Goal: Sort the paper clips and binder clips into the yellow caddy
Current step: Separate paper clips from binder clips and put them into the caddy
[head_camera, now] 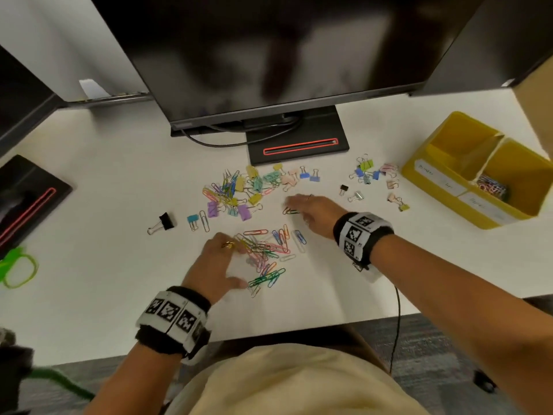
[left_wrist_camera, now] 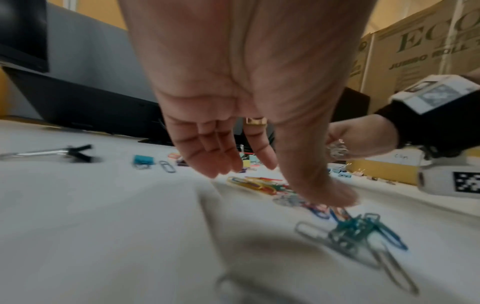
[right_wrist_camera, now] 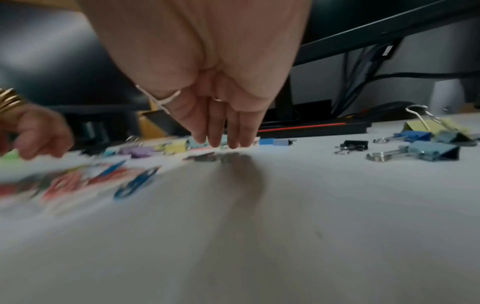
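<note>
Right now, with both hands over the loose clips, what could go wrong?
1. The paper clips under the left hand lie tangled, so a grab may drag extras off the desk edge.
2. Binder clips sit close by and could get scooped in, ending up in the caddy compartment holding paper clips.

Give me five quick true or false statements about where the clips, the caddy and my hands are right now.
1. The yellow caddy stands on the desk's right side. True.
2. Both caddy compartments hold paper clips. False: only the near compartment shows them.
3. The left hand rests on the paper clip pile. True.
4. The right hand grips a black binder clip. False: its fingers are straight, over paper clips; the black binder clip lies apart at left.
5. The monitor screen is dark. True.
</note>
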